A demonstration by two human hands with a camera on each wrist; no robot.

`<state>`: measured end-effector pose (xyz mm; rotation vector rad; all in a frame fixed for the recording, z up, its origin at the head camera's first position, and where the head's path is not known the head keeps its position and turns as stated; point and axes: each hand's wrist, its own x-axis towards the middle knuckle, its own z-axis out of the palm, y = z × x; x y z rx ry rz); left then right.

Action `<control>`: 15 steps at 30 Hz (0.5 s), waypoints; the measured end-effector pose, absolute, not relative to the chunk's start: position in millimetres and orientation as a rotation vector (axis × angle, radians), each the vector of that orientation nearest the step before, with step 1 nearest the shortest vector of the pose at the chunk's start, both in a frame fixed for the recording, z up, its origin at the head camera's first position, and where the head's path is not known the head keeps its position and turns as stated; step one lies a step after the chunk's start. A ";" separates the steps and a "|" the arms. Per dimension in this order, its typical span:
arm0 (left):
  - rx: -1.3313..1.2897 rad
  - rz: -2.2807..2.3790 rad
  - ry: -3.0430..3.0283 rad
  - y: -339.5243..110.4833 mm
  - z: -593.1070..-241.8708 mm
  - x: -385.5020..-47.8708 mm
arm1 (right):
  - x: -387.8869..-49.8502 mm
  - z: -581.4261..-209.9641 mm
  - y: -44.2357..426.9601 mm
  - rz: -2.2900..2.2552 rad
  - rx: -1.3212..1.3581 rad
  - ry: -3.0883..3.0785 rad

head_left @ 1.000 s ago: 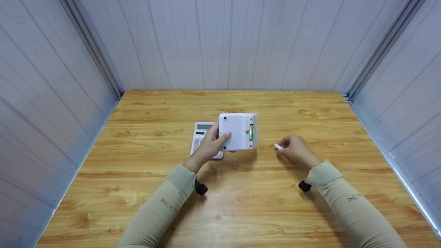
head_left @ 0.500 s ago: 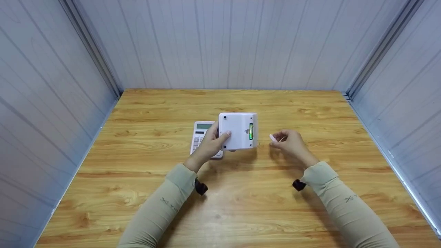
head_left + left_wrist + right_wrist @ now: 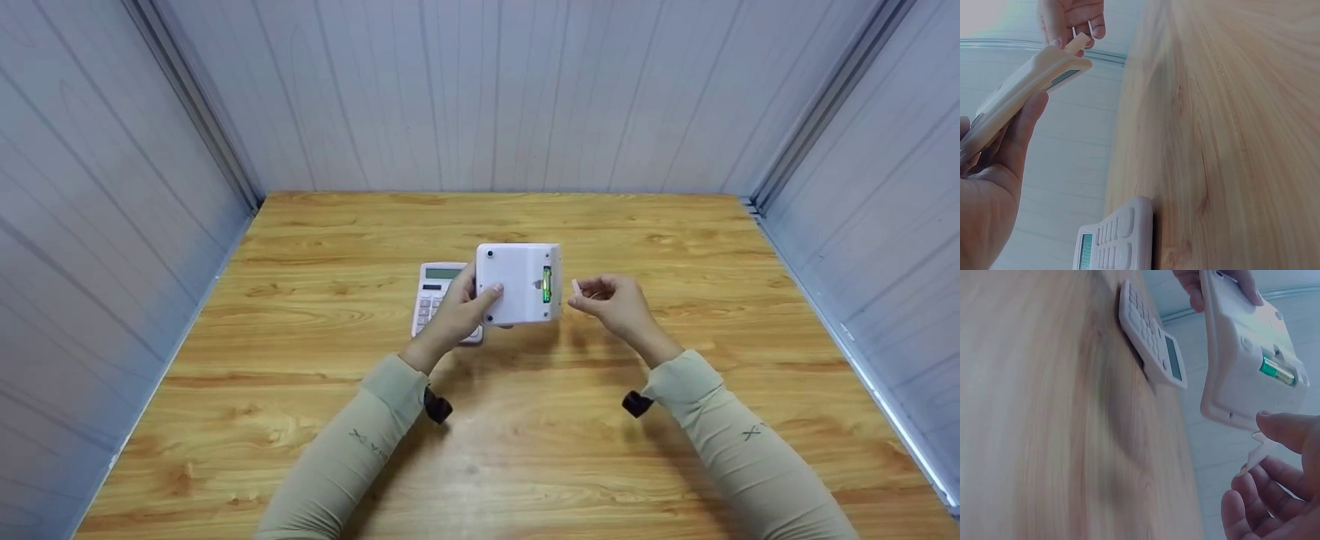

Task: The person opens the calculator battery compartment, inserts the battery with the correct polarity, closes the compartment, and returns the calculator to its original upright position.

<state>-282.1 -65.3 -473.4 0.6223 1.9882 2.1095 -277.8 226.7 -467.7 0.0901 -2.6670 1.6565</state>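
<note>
My left hand [image 3: 457, 311] grips a white calculator [image 3: 514, 285] above the table, its back turned toward me and the thumb lying across it. In its uncovered battery slot sits a green battery [image 3: 547, 285], also plain in the right wrist view [image 3: 1278, 371]. Just right of that calculator, my right hand [image 3: 619, 304] pinches a small white battery cover [image 3: 577, 288] between thumb and fingers. The right wrist view shows the cover [image 3: 1261, 451] close to the calculator's lower edge; whether they touch I cannot tell.
A second calculator [image 3: 430, 296] lies face up on the wooden table [image 3: 337, 450], partly behind my left hand. Pale panel walls [image 3: 465, 97] rise at the table's back and sides.
My right hand has moved left and slightly away from me, bringing the battery cover near the held calculator and tilting it more upright. The left hand stays almost still.
</note>
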 end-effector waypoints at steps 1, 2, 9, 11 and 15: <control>0.618 2.108 1.987 -65.1 -473.4 -282.0 | -277.1 -467.3 225.1 1.685 0.096 -2.649; 0.614 2.106 1.987 -64.8 -473.4 -281.9 | -276.5 -467.0 223.4 1.716 0.101 -2.629; 0.596 2.101 2.001 -64.0 -473.3 -282.9 | -272.2 -460.0 211.3 1.886 0.108 -2.510; 0.594 2.102 2.000 -63.9 -473.5 -283.0 | -271.3 -459.0 207.5 1.900 0.124 -2.487; 0.597 2.107 1.984 -63.3 -473.4 -281.8 | -269.3 -457.6 201.0 1.920 0.155 -2.457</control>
